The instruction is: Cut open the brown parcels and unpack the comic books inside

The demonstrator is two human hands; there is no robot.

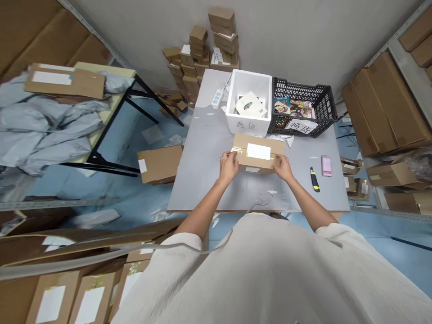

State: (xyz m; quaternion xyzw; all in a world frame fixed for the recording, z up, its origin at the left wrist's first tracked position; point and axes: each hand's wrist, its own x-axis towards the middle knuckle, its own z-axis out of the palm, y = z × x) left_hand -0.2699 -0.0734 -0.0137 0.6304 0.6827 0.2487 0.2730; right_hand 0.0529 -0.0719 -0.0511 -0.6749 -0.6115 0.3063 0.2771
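A taped cardboard box (276, 146) with a white label on top lies on the grey table (202, 175), right in front of me. At its left end my left hand (228, 166) grips the near edge, fingers bent round the corner. My right hand (282, 168) does the same at the right end. Both thumbs are near the side facing me; the fingertips are partly hidden against the cardboard. Just behind the box stand a white foam bin (249, 127) with books inside and a black plastic crate (303, 121) holding several colourful books.
To the right on the table lie a yellow-black box cutter (314, 180) and a phone (326, 166). A power strip (217, 99) sits at the back left. Stacked cartons (224, 42) line the wall. Grey mailing bags (50, 126) cover a side table. A cable crosses near my left arm.
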